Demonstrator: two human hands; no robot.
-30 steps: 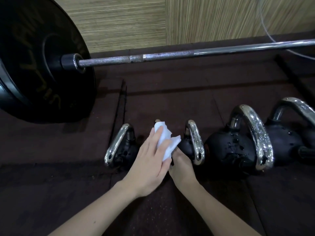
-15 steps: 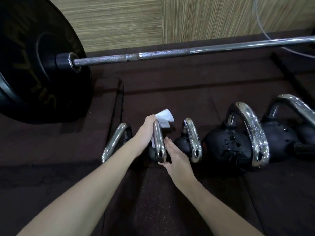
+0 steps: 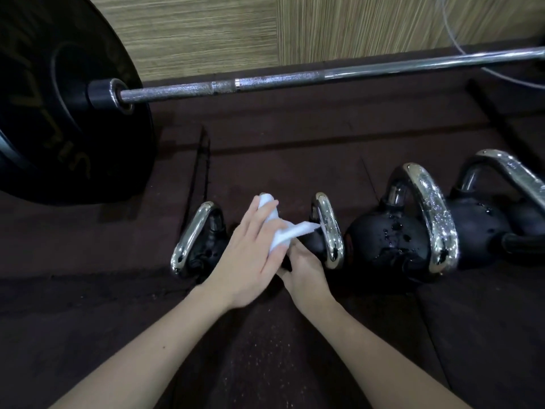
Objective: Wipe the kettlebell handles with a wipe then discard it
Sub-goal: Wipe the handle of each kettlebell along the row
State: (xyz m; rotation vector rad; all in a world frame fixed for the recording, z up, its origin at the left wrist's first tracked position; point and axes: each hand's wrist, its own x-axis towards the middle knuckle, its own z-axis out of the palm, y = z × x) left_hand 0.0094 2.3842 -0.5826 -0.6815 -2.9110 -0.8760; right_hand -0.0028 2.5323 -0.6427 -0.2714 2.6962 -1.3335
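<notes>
Several black kettlebells with chrome handles lie in a row on the dark rubber floor. My left hand holds a white wipe wrapped over the second kettlebell's handle, which is hidden under the hand and wipe. A loose corner of the wipe touches the third handle. My right hand holds the near end of that second kettlebell, its fingertips tucked under my left hand. The first handle stands just left of my left hand. Two larger kettlebells with wet, beaded handles lie to the right.
A loaded barbell lies across the back; its bar runs left to right and its big black plate stands at the far left. A wood-grain wall rises behind it, with a thin cable at the right.
My left hand has slid back along the second handle toward me and covers it with the wipe again. The right hand stays at the handle's near end.
</notes>
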